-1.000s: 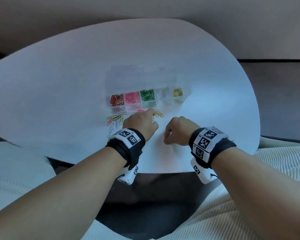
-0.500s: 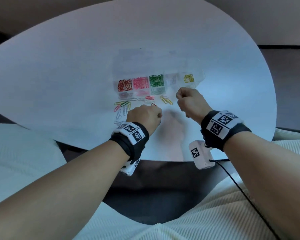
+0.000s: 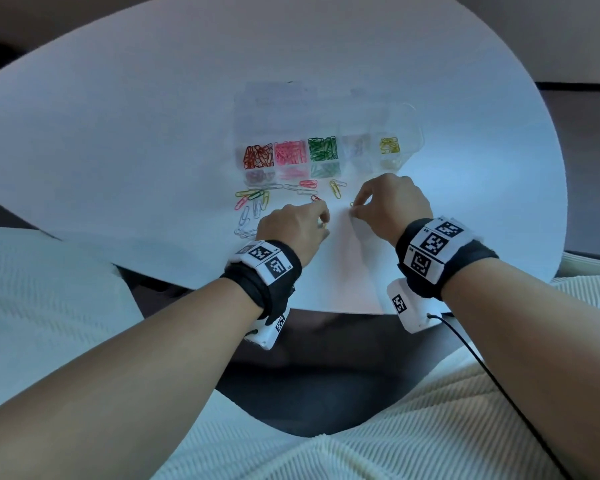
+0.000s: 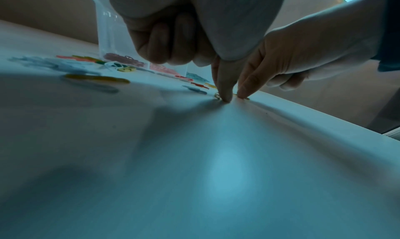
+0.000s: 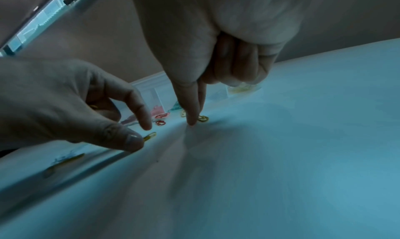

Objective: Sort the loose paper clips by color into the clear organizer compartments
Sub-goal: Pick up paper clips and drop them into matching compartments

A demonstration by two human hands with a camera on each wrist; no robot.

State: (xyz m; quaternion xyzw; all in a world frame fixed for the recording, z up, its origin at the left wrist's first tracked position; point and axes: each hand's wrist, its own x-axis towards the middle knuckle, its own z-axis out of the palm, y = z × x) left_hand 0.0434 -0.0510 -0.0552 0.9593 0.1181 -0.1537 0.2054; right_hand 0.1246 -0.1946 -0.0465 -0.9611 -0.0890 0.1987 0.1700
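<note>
The clear organizer (image 3: 413,133) holds red, pink, green and yellow clips in separate compartments. Loose paper clips (image 3: 253,199) lie on the white table (image 3: 118,133) in front of it. My left hand (image 3: 324,225) is curled low over the table, thumb tip (image 5: 133,142) on a yellow clip (image 5: 150,136) and index finger just above it. Close by on the right, my right hand (image 3: 353,212) pinches thumb and index together at another yellow clip (image 5: 203,118) lying on the table. Its other fingers are curled in.
A red clip (image 3: 315,198), a pink one (image 3: 308,183) and two yellow ones (image 3: 336,188) lie between my hands and the organizer. Pale clips (image 3: 245,220) sit left of my left hand. The table's near edge (image 3: 326,310) is just behind my wrists.
Half a second ago my right hand was up by the organizer's yellow end; it has come back down to the loose clips. My left hand stayed low beside them.
</note>
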